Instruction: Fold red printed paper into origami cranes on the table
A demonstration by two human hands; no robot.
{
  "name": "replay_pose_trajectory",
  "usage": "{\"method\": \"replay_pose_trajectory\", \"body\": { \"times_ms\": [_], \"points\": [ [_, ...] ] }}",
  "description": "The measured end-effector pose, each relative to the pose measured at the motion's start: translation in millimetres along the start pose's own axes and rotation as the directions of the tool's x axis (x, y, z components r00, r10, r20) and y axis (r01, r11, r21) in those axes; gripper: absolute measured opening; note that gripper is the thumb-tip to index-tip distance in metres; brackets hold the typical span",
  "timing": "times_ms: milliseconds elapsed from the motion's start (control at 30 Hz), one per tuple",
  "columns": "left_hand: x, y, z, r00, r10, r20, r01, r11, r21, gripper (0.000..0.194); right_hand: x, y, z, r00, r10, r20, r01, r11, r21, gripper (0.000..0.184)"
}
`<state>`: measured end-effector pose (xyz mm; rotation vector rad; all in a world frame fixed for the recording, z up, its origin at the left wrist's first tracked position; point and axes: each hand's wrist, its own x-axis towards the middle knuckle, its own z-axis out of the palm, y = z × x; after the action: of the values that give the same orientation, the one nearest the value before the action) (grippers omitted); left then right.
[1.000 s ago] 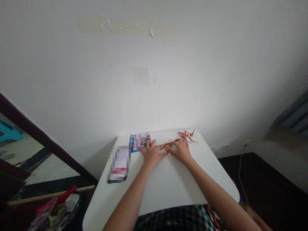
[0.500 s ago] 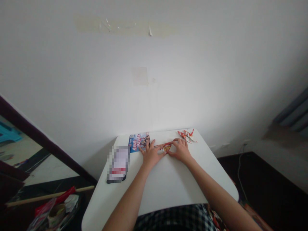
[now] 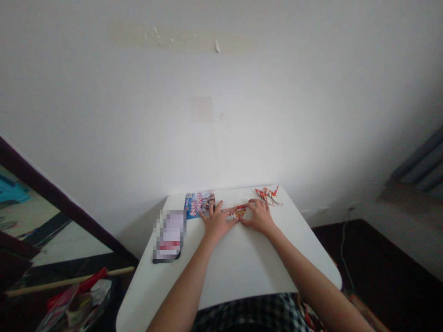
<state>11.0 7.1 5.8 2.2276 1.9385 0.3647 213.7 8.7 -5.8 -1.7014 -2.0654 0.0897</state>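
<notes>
A small folded piece of red and yellow printed paper (image 3: pixel 240 211) lies on the white table between my two hands. My left hand (image 3: pixel 218 223) has its thumb and forefinger on the left end of the paper, while its other fingers spread over the table. Those fingers reach the edge of a blue printed leaflet (image 3: pixel 195 206). From the other side, my right hand (image 3: pixel 260 216) grips the right end between thumb and bent fingers. Parts of the folded paper are hidden beneath the fingers. Just beyond my right hand sit folded red and white paper pieces (image 3: pixel 269 194).
A phone-like object (image 3: pixel 169 237), blurred out, rests at the left of the white table (image 3: pixel 242 272). The wall (image 3: pixel 221 152) rises directly behind the table. On the floor at lower left is a bin (image 3: pixel 79 304) with rubbish; a cable (image 3: pixel 343 249) hangs at right.
Both hands stay on the folded paper with hardly any movement. The whole view has shifted very slightly.
</notes>
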Motion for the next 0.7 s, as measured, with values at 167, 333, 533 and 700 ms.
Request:
{"method": "replay_pose_trajectory", "body": {
  "times_ms": [167, 333, 533, 700],
  "points": [
    [-0.4, 0.1, -1.3, 1.000, 0.004, 0.001, -0.004, 1.000, 0.008, 0.052, -0.8, 5.1, 3.6, 1.000, -0.016, 0.007, 0.015, 1.000, 0.024, 0.054],
    [-2.1, 1.5, -4.1, 1.000, 0.004, 0.027, -0.005, 1.000, 0.017, 0.054, 4.6, 13.8, 7.2, 1.000, 0.009, 0.007, -0.009, 0.998, 0.066, 0.039],
    [-3.0, 2.2, -5.7, 0.999, -0.002, 0.039, 0.001, 1.000, 0.027, 0.056, 8.9, 14.1, 7.2, 0.994, 0.076, -0.080, -0.071, 0.996, 0.063, 0.025],
    [-3.2, 3.3, -7.5, 1.000, -0.002, 0.030, 0.001, 1.000, 0.019, 0.055, 7.8, 3.8, 4.7, 0.989, 0.105, -0.106, -0.103, 0.994, 0.021, 0.024]
  ]
}}
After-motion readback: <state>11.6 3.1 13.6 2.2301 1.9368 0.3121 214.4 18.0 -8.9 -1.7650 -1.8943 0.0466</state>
